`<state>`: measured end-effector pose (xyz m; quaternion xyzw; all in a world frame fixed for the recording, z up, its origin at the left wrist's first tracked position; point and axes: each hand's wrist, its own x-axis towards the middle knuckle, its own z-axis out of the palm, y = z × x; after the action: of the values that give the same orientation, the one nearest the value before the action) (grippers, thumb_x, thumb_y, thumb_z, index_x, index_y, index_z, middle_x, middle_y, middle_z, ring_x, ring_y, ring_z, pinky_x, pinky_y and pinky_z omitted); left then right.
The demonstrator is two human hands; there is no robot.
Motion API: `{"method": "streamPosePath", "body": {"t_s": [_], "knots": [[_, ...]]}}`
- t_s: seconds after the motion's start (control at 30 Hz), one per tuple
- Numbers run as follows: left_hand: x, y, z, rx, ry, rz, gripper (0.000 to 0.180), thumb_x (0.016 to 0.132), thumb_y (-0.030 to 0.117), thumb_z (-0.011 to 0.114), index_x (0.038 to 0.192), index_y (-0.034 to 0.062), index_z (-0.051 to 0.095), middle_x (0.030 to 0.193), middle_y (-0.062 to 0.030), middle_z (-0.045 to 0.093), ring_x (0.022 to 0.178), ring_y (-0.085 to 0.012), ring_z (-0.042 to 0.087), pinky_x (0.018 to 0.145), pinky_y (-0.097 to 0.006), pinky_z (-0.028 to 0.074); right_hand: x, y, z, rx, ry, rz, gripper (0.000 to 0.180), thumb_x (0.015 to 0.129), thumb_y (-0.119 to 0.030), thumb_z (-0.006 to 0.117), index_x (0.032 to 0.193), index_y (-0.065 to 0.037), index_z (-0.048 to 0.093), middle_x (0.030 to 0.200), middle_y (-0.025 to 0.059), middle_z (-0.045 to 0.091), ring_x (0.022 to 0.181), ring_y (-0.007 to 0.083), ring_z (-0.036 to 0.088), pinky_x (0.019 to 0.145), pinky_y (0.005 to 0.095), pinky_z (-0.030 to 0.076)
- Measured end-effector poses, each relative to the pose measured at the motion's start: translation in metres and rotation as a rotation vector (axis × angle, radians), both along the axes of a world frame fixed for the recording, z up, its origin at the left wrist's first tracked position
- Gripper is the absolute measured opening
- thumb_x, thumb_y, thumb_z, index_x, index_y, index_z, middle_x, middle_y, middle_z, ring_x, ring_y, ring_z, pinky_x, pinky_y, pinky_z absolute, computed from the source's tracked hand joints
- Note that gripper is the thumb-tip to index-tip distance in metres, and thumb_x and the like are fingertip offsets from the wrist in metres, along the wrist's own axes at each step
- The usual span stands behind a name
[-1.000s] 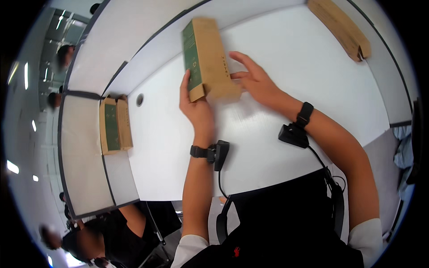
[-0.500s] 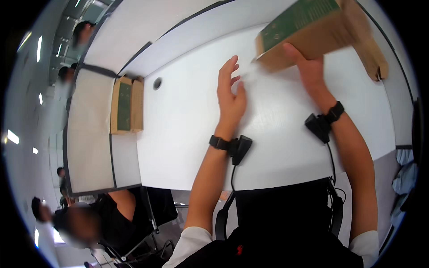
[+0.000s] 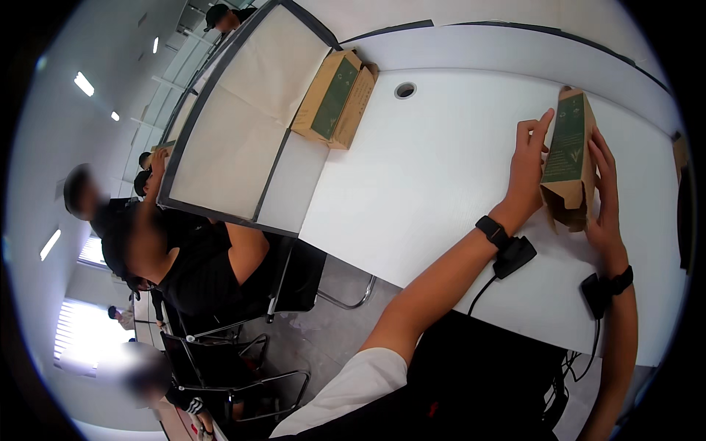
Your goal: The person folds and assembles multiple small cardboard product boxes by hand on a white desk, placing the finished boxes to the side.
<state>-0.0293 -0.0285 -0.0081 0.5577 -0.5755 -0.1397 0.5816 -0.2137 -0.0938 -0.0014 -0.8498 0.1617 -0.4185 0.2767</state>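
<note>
Holding green-brown box (image 3: 567, 151) between left hand (image 3: 525, 170) and right hand (image 3: 607, 209); box tilted.

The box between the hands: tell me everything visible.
The long brown cardboard-looking box has a green printed panel and loose flaps at its near end. It points forward over the right part of the white desk; whether it rests there is unclear. The left hand is at its left edge, the right hand along its right side.
</note>
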Motion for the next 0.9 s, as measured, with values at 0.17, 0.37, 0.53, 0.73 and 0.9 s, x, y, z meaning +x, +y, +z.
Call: {"method": "streamPosePath", "body": {"t_s": [0.17,0.37,0.53,0.73,0.9], "knots": [[0.001,-0.001,0.001,-0.046,-0.032,0.056,0.081,0.079,-0.016,0.058,0.155,0.0109,0.043,0.113,-0.0137,0.051,0.093,-0.0305,0.056,0.083,-0.037,0.05,0.004,0.01,0.003,0.205,-0.022,0.078,0.1,0.083,-0.076,0.055,0.16,-0.015,0.034,0.168,0.0156,0.023,0.155,0.037,0.026,0.122,0.0557,0.03],[-0.005,-0.009,-0.008,-0.159,-0.071,0.041,0.043,0.095,-0.001,0.054,0.137,0.005,0.063,0.102,-0.0157,0.058,0.087,-0.029,0.06,0.08,-0.033,0.051,-0.001,-0.004,-0.005,0.09,0.013,-0.104,0.087,0.088,-0.053,0.067,0.159,-0.013,0.037,0.168,0.0153,0.025,0.152,0.0376,0.031,0.121,0.0531,0.033],[-0.011,-0.001,0.003,-0.032,-0.225,-0.116,0.078,0.078,0.031,0.087,0.145,0.0106,0.053,0.13,-0.015,0.054,0.112,-0.0298,0.06,0.091,-0.042,0.056,-0.016,-0.032,-0.02,-0.046,-0.022,-0.064,0.074,0.088,-0.014,0.071,0.156,-0.011,0.043,0.164,0.0153,0.033,0.148,0.0361,0.039,0.119,0.0463,0.037],[-0.002,0.006,0.01,0.133,-0.27,-0.003,0.08,0.073,0.014,0.084,0.147,0.0085,0.053,0.13,-0.0144,0.062,0.116,-0.0294,0.066,0.093,-0.042,0.058,0.003,-0.017,-0.011,0.018,0.067,-0.077,0.08,0.08,-0.003,0.073,0.153,-0.02,0.046,0.163,0.0118,0.032,0.135,0.0389,0.053,0.109,0.0434,0.05],[-0.007,0.002,0.006,-0.198,-0.36,0.152,0.047,0.075,0.003,0.074,0.122,0.0033,0.071,0.124,-0.0132,0.063,0.105,-0.0262,0.066,0.078,-0.035,0.06,-0.003,-0.013,-0.01,0.059,-0.088,-0.133,0.053,0.092,0.0,0.062,0.143,-0.016,0.056,0.146,0.0093,0.047,0.112,0.0296,0.065,0.093,0.0383,0.058]]}}
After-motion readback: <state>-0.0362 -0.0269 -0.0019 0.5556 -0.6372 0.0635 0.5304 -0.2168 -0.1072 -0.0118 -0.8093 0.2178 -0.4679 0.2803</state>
